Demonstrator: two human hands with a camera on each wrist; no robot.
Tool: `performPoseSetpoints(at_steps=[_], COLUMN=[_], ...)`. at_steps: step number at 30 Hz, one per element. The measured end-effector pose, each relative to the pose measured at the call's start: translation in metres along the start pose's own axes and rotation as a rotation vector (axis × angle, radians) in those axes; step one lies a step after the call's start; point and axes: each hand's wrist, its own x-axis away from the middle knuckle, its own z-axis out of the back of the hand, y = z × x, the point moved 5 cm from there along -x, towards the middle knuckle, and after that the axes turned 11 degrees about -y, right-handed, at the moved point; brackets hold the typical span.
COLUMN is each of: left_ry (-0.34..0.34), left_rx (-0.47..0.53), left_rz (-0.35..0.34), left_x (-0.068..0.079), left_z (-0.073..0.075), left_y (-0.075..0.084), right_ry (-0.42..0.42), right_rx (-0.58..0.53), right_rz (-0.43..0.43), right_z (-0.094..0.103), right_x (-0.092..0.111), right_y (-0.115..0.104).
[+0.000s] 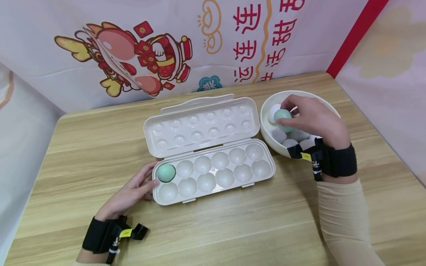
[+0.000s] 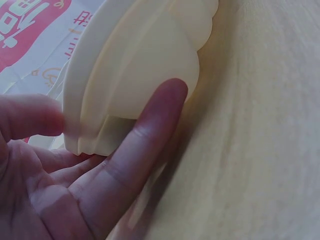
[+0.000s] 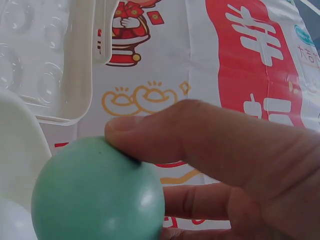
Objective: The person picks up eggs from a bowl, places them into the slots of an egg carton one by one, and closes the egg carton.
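Over the bowl, my right hand (image 1: 311, 116) pinches a pale green egg (image 1: 283, 119) between thumb and fingers. In the right wrist view that egg (image 3: 97, 195) fills the lower left, the thumb lying on its top. The white bowl (image 1: 271, 146) holds several white eggs (image 1: 279, 136). My left hand (image 1: 133, 190) grips the left end of an open white plastic egg box (image 1: 213, 171). From the left wrist view, its fingers (image 2: 145, 127) lie along the box's rim and underside. Another green egg (image 1: 166, 173) sits in the back-left cup; the other cups are bare.
The box's hinged lid (image 1: 199, 125) lies folded back behind it, close to the bowl. All this stands on a wooden table (image 1: 233, 229). A printed cloth (image 1: 206, 48) with a cartoon figure hangs behind the table's back edge. Both wrists wear black straps.
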Motion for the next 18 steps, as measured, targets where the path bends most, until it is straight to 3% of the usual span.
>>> performPoseSetpoints(at_steps=[18], left_ry=[-0.001], left_rx=[-0.009], left_rz=[0.003], left_x=[0.001], left_z=[-0.001], left_y=[0.001], right_ry=[0.002], right_rx=[-0.045], right_rz=[0.153], right_z=[-0.008], right_x=[-0.005], right_y=[-0.018])
